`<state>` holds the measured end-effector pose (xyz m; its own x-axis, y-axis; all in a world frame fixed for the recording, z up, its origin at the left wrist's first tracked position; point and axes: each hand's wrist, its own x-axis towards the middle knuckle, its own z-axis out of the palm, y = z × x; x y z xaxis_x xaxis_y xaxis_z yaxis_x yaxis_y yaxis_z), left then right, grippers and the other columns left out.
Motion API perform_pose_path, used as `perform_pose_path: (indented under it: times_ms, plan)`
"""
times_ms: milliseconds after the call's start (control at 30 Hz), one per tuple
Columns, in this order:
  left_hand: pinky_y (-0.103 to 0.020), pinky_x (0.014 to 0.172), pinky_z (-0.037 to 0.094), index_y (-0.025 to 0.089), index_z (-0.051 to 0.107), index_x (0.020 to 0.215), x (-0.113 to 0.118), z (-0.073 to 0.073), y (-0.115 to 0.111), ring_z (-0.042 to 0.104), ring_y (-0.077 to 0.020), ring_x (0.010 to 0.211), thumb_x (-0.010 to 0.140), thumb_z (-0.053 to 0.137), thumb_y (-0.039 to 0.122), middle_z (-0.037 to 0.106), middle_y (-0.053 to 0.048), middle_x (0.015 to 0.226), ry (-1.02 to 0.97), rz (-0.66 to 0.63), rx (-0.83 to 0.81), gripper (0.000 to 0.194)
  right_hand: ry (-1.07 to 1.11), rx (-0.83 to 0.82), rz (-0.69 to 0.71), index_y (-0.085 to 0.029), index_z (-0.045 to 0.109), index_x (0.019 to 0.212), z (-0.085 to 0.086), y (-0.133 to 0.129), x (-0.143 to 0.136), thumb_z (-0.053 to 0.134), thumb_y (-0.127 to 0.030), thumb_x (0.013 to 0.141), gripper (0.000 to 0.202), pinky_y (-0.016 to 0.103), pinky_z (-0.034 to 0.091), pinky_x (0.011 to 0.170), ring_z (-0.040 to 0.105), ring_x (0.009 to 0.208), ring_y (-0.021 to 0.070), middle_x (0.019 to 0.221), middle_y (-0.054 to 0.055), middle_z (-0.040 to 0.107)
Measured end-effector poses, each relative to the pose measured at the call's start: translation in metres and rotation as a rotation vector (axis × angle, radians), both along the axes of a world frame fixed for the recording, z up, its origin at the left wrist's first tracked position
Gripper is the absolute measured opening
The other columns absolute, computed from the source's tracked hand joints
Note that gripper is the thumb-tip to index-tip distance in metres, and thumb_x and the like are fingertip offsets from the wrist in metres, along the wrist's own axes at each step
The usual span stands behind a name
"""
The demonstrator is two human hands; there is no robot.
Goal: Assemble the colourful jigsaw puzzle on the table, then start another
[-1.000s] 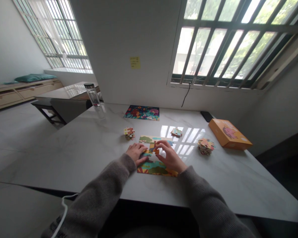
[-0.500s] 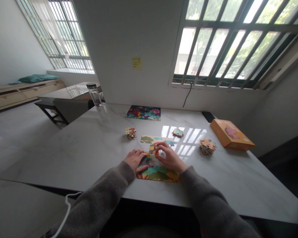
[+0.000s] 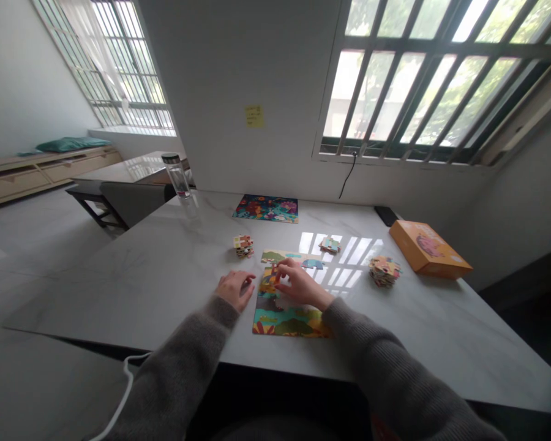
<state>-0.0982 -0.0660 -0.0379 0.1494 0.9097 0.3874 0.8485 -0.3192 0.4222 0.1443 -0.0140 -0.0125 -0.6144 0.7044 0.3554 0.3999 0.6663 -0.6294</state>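
A partly assembled jigsaw puzzle (image 3: 291,327) with bright animal scenery lies in front of me. Its upper strip (image 3: 275,257), showing a bush and a blue elephant, sits a little apart from the lower part on the right side. My right hand (image 3: 299,285) is over the puzzle's middle, thumb and forefinger pinched at an orange-and-yellow puzzle piece (image 3: 272,280); the fingers partly hide it. Just left of the puzzle, my left hand (image 3: 236,290) rests above the table with fingers loosely bent, the thumb apart, and nothing visible in it.
Stacks of puzzle pieces stand at the left (image 3: 243,245), behind (image 3: 330,245) and at the right (image 3: 384,271). An orange box (image 3: 428,248) and a dark phone (image 3: 386,215) lie far right. Toward the wall are a dark picture sheet (image 3: 266,208) and a glass bottle (image 3: 176,176).
My left hand has lifted off the puzzle and moved left. My right hand has shifted slightly left, its pinch now over the left-middle part where orange pieces show.
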Motion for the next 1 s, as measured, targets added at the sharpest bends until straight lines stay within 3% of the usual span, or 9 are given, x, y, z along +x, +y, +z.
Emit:
perform_pose_path:
  times_ms: [100,400,800,1000]
  plan:
    - [-0.038,0.086,0.042,0.023,0.068,0.112,0.002,0.000,-0.002,0.059,-0.0247,0.100,0.090,0.055,0.025,0.072,-0.005,0.103,0.057,-0.071,0.008,0.025,-0.012,-0.017,-0.024,-0.021,0.065,0.092,-0.006,0.005,-0.009,0.070,-0.017,0.083,0.011,0.030,0.051,0.081,0.059,0.083,0.0127,0.117,0.005,0.055]
    - [-0.041,0.089,0.040,0.025,0.069,0.116,0.003,0.000,-0.004,0.055,-0.0254,0.108,0.090,0.057,0.026,0.070,-0.004,0.117,0.165,-0.181,0.015,0.029,-0.061,0.017,0.021,-0.020,0.068,0.096,-0.004,0.003,-0.007,0.063,-0.014,0.089,0.011,0.035,0.046,0.101,0.060,0.111,0.0201,0.117,0.008,0.060]
    - [-0.042,0.090,0.039,0.025,0.067,0.120,0.007,0.000,-0.005,0.052,-0.0267,0.110,0.090,0.057,0.027,0.065,-0.006,0.120,0.246,-0.185,0.013,0.032,-0.098,0.094,0.005,-0.019,0.067,0.098,-0.007,0.003,-0.010,0.055,-0.004,0.086,0.023,0.035,0.047,0.101,0.060,0.113,0.0209,0.119,0.009,0.064]
    - [-0.045,0.091,0.037,0.030,0.059,0.135,0.011,0.003,-0.010,0.049,-0.0290,0.115,0.091,0.057,0.036,0.059,-0.003,0.138,0.315,-0.223,0.000,0.044,-0.060,0.063,0.031,-0.019,0.068,0.103,-0.005,0.002,-0.007,0.056,-0.006,0.088,0.023,0.036,0.047,0.103,0.059,0.115,0.0207,0.124,0.010,0.061]
